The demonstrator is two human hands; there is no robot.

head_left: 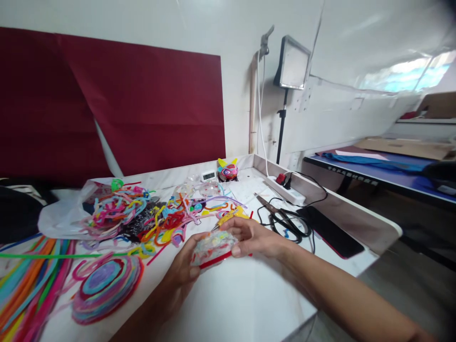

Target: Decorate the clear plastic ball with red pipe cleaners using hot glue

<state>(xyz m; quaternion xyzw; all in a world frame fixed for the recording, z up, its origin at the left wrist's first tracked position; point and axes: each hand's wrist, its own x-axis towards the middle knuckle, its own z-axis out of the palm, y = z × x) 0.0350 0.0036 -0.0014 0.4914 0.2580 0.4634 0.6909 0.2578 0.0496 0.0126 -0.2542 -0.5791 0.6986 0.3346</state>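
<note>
Translucent bag (59, 221) lies on the left of the desk (228, 304), mouth toward the middle; a tangle of coloured pipe cleaners (117, 206) fills the mouth and spills out to the right. How much sits deeper inside: cannot tell. Dome (216, 246), cloudy with coloured flecks, is held over the near middle of the desk, between both hands. Its bulge faces up and away from the person, its red-strip edge low and toward them; long axis runs left to right, right end slightly farther off. Left hand (185, 261) pinches the left end, thumb near; right hand (249, 237) pinches the right end, thumb on the near side.
</note>
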